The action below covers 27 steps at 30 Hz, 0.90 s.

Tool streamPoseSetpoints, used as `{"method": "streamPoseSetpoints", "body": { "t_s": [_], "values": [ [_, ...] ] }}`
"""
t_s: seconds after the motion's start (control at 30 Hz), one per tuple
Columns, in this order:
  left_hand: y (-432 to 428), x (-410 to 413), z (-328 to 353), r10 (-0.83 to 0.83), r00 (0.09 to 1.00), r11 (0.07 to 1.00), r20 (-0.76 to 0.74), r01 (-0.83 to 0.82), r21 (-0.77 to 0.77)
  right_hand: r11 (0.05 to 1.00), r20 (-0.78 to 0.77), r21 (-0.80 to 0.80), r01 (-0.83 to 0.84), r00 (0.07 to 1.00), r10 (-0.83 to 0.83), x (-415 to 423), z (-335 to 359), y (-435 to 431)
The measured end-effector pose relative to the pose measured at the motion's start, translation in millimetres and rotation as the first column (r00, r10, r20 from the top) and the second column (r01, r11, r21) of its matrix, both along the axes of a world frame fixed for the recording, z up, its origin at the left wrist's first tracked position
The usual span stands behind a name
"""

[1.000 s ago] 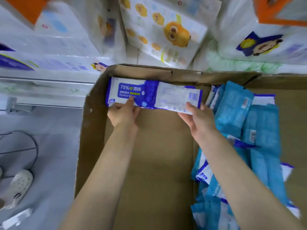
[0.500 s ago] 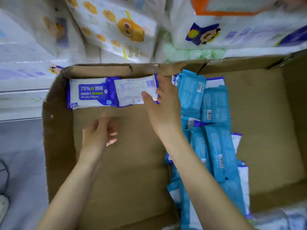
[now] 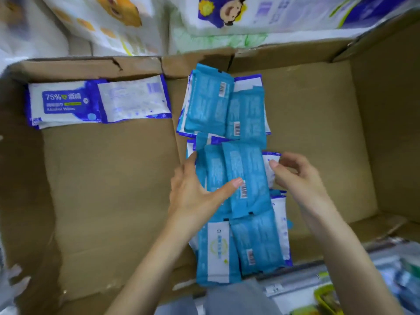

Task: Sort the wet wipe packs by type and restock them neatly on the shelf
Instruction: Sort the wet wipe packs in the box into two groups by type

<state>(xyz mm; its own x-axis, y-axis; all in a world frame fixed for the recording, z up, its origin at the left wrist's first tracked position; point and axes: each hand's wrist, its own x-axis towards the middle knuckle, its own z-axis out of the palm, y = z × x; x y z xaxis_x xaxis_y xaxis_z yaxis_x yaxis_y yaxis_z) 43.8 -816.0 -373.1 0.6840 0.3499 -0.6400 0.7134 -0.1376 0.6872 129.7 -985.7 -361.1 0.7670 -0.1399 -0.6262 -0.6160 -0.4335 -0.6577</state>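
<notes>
My right hand [image 3: 302,178] is curled, thumb and fingertips pinching the edge of a white pack [image 3: 267,178] that pokes out at 3 o'clock from under the teal packs [image 3: 247,176]. My left hand [image 3: 200,194] lies at their 9 o'clock side with the thumb flat on the top one. Its fingers run along and partly behind the edge, so I cannot tell whether they clamp or only steady it.

The pile sits mid-box, running from 12 to 6 o'clock, teal over white in loose layers. 2 alcohol packs [image 3: 97,101] lie side by side at 10 o'clock against the far wall of the box [image 3: 318,110].

The risk, I think, is the pull. The white pack is buried, and dragging it sideways could carry the teal ones with it and fan the heap across the floor. The film looks slick, so a pinch on just the edge may slip off. Most packs lie back-up, so I could misjudge a type.

Printed bags [image 3: 272,17] crowd the 12 o'clock side above the box wall. My lap [image 3: 238,298] is at 6 o'clock. I see no shelf I can be sure of, and the box walls hem my wrists in
</notes>
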Motion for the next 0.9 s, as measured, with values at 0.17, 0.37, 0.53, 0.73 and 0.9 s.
{"method": "streamPoseSetpoints", "body": {
  "t_s": [0.17, 0.37, 0.53, 0.73, 0.9],
  "values": [
    [-19.7, -2.7, 1.9, 0.072, 0.996, 0.961, 0.061, -0.086, 0.263, 0.996, 0.183, -0.062, -0.064, 0.980, 0.075, -9.2, 3.6, 4.5],
    [-26.2, -6.5, 2.6, 0.315, 0.945, 0.949, 0.088, -0.316, -0.006, 0.957, -0.058, 0.250, -0.145, 0.985, 0.165, -26.6, 0.8, 16.4],
    [-27.2, -4.9, 4.1, 0.283, 0.936, 0.942, 0.208, -0.313, 0.123, 0.919, -0.110, 0.386, -0.083, 0.985, 0.135, -21.1, 2.9, 9.0],
    [-23.4, 10.6, 20.9, 0.246, 0.931, 0.926, 0.270, -0.308, 0.218, 0.804, -0.172, 0.560, 0.200, 0.977, -0.123, 6.5, 10.2, -18.5],
    [-18.5, 97.5, 40.5, 0.240, 0.896, 0.965, 0.373, -0.262, 0.009, 0.616, -0.251, 0.622, 0.483, 0.868, -0.428, 86.9, -12.4, -65.3]
  ]
}}
